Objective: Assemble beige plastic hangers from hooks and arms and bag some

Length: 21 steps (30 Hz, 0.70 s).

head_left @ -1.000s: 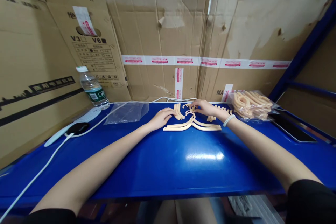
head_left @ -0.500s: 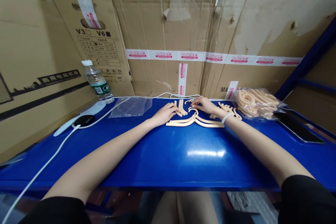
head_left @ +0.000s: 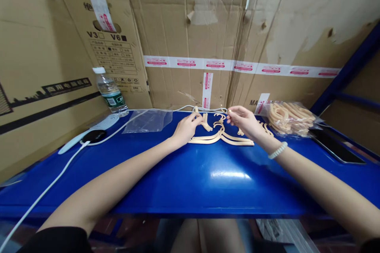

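Observation:
My left hand (head_left: 185, 129) is closed in a pinch on a beige hanger arm (head_left: 196, 109), whose end sticks up past the fingertips. More loose hanger arms (head_left: 205, 120) lie just right of its fingers. Off the table, my right hand (head_left: 244, 121) has thumb and fingertips pressed together; whatever is in them is too small to make out. Between the hands lie several beige hanger hooks (head_left: 219, 118). In front of these rests a joined hanger (head_left: 208, 140), its two arms spread left and right. Further beige pieces (head_left: 264, 127) are partly hidden behind my right hand.
On the blue table (head_left: 184, 182), a clear bag of beige hanger parts (head_left: 292, 116) stands right, beside a dark tablet (head_left: 338, 146). Left are an empty plastic bag (head_left: 148, 121), a water bottle (head_left: 110, 93) and a white cable (head_left: 56, 180). Cardboard (head_left: 184, 27) walls the back.
My right hand has moved right and up, away from the hooks. My left hand has shifted slightly and the hanger arm in its fingers is now raised.

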Motion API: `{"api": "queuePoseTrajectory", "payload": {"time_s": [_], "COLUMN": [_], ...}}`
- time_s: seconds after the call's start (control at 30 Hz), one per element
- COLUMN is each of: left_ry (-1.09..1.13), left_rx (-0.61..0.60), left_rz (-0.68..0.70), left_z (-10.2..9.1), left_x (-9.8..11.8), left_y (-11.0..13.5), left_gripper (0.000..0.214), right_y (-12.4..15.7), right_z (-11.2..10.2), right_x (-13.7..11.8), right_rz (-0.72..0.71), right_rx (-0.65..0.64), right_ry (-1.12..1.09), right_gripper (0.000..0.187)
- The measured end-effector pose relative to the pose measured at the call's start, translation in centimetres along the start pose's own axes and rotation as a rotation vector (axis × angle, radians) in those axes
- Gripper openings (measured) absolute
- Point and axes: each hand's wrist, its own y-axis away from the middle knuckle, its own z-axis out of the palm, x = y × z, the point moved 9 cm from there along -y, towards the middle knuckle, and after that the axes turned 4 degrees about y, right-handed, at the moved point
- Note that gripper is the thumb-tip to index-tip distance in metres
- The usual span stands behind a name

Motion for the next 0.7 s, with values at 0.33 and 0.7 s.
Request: {"api": "queuePoseTrajectory", "payload": {"time_s": [0.33,0.7], "left_ry": [0.905,1.141], "left_rx": [0.242,0.284], "left_rz": [-0.242,-0.476], "left_z": [1.2,3.4], "left_x": [3.9,3.0], "left_y": [2.2,3.6], "left_gripper": [0.004,0.023], "right_y": [6.2,7.1], "right_z": [2.5,3.8], "right_x": [3.4,3.1], "right_rz": [0.316,0.374], "right_rx": [0.102,-0.061], "right_ry": [-0.372,-0.391], "right_gripper": [0.041,0.028]}}
